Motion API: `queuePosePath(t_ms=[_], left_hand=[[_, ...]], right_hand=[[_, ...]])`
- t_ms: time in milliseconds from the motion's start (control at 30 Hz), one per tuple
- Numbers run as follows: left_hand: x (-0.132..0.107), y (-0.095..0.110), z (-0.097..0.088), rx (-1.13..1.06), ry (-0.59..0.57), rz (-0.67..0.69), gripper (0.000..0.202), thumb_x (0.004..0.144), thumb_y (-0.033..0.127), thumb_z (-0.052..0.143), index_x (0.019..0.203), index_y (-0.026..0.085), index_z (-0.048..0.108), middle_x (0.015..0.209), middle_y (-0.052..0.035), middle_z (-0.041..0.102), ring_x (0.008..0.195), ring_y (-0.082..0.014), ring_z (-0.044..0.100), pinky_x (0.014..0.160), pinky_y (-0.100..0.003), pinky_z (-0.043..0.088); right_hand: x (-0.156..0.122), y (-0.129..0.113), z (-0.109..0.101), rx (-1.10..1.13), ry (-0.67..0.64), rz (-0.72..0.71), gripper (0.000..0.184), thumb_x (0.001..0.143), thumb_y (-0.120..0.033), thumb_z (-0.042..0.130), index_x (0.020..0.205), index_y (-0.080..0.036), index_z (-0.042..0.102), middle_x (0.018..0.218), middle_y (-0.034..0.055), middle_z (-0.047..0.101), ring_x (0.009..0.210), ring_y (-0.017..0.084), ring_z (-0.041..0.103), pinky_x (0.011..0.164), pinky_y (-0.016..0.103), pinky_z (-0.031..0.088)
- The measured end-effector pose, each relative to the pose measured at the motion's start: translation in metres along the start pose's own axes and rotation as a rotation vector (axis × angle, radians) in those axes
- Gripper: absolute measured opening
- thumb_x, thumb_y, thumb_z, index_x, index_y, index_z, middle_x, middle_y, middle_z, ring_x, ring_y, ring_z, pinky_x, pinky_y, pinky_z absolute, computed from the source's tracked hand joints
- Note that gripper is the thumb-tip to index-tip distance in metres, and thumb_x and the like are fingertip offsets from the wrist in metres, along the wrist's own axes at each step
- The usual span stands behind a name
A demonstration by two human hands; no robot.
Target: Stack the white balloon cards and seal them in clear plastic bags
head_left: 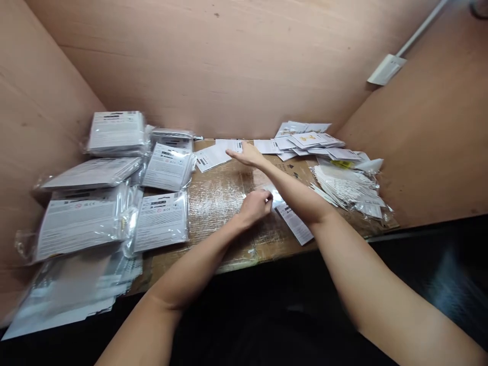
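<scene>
My right hand [247, 154] reaches far across the bench, fingers stretched flat, its tips on white paper slips [229, 146] by the back wall. My left hand [256, 206] sits mid-bench with fingers curled around the end of a clear plastic packet [292, 219] that lies under my right forearm. The bench top [217, 203] is brown board covered with shiny film.
Stacks of bagged white packets [114, 132] fill the left side, with more [84, 218] nearer me. A heap of white slips [305, 140] and a fanned bundle of thin white pieces [346, 188] lie at the right. Wooden walls close three sides.
</scene>
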State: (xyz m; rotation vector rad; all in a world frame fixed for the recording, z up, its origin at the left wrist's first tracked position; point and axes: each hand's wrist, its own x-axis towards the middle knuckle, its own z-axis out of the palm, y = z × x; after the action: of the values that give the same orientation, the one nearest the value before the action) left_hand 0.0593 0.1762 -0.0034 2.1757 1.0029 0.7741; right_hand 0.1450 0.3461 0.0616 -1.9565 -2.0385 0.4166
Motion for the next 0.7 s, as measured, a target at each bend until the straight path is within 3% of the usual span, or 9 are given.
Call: queuePosePath(t_ms=[67, 133, 233, 333, 433, 533, 600, 700], left_hand=[[-0.002, 0.002, -0.004, 0.107, -0.087, -0.063, 0.019, 0.099, 0.019, 0.064, 0.1, 0.019, 0.083, 0.106, -0.0151, 0.083, 0.095, -0.0295, 0.079, 0.088, -0.039, 0.06], [-0.001, 0.001, -0.009, 0.121, -0.111, -0.15, 0.017, 0.098, 0.019, 0.065, 0.1, 0.019, 0.083, 0.109, -0.0183, 0.083, 0.096, -0.0331, 0.08, 0.087, -0.041, 0.06], [0.004, -0.006, -0.018, 0.027, -0.033, -0.245, 0.012, 0.094, 0.016, 0.07, 0.092, 0.019, 0.081, 0.104, -0.0202, 0.083, 0.1, -0.0371, 0.08, 0.092, -0.044, 0.059], [0.015, -0.018, -0.028, -0.275, 0.21, -0.331, 0.009, 0.094, 0.015, 0.072, 0.09, 0.019, 0.079, 0.102, -0.0178, 0.082, 0.105, -0.0334, 0.079, 0.101, -0.045, 0.058], [0.028, -0.026, -0.04, -0.922, 0.421, -0.545, 0.009, 0.098, 0.025, 0.078, 0.101, 0.016, 0.076, 0.109, -0.018, 0.081, 0.104, -0.0265, 0.079, 0.097, -0.041, 0.062], [0.039, -0.028, -0.049, -1.412, 0.582, -0.606, 0.033, 0.098, 0.041, 0.083, 0.12, 0.019, 0.072, 0.127, -0.0174, 0.08, 0.113, -0.0252, 0.079, 0.096, -0.038, 0.064], [0.043, -0.028, -0.052, -1.505, 0.765, -0.563, 0.041, 0.1, 0.045, 0.082, 0.132, 0.021, 0.071, 0.134, -0.0149, 0.079, 0.12, -0.0253, 0.078, 0.099, -0.039, 0.065], [0.046, -0.033, -0.058, -1.511, 0.968, -0.57, 0.043, 0.106, 0.046, 0.071, 0.135, 0.015, 0.072, 0.133, -0.017, 0.08, 0.121, -0.0269, 0.079, 0.101, -0.041, 0.067]], right_hand=[[0.039, -0.026, 0.027, -0.011, 0.0, 0.16, 0.125, 0.082, -0.091, 0.074, 0.169, -0.008, 0.04, 0.174, 0.0348, 0.038, 0.158, 0.055, 0.043, 0.125, 0.077, 0.036], [0.07, -0.038, 0.043, -0.007, -0.017, 0.336, 0.145, 0.069, -0.088, 0.088, 0.174, -0.008, 0.028, 0.178, 0.0389, 0.025, 0.164, 0.059, 0.03, 0.124, 0.086, 0.027], [0.1, -0.033, 0.044, 0.215, 0.055, 0.492, 0.141, 0.067, -0.072, 0.098, 0.168, 0.002, 0.032, 0.164, 0.044, 0.042, 0.16, 0.054, 0.038, 0.123, 0.079, 0.037], [0.106, -0.016, 0.024, 0.459, 0.106, 0.458, 0.1, 0.078, -0.056, 0.098, 0.144, 0.004, 0.054, 0.126, 0.031, 0.073, 0.131, 0.039, 0.068, 0.108, 0.057, 0.059], [0.081, 0.0, 0.004, 0.567, 0.124, 0.336, 0.061, 0.081, -0.048, 0.097, 0.116, -0.007, 0.068, 0.099, 0.0148, 0.079, 0.101, 0.028, 0.076, 0.088, 0.043, 0.066], [0.025, 0.017, 0.0, 0.718, 0.208, 0.085, 0.049, 0.082, -0.05, 0.092, 0.106, -0.012, 0.072, 0.104, 0.0116, 0.081, 0.1, 0.027, 0.076, 0.091, 0.041, 0.064], [-0.023, 0.03, 0.004, 0.815, 0.232, -0.081, 0.052, 0.081, -0.056, 0.089, 0.108, -0.015, 0.073, 0.109, 0.0103, 0.082, 0.1, 0.026, 0.077, 0.091, 0.039, 0.064], [-0.087, 0.054, 0.001, 0.889, 0.159, -0.082, 0.057, 0.075, -0.062, 0.093, 0.104, -0.021, 0.067, 0.088, 0.0025, 0.076, 0.075, 0.018, 0.07, 0.066, 0.03, 0.059]])
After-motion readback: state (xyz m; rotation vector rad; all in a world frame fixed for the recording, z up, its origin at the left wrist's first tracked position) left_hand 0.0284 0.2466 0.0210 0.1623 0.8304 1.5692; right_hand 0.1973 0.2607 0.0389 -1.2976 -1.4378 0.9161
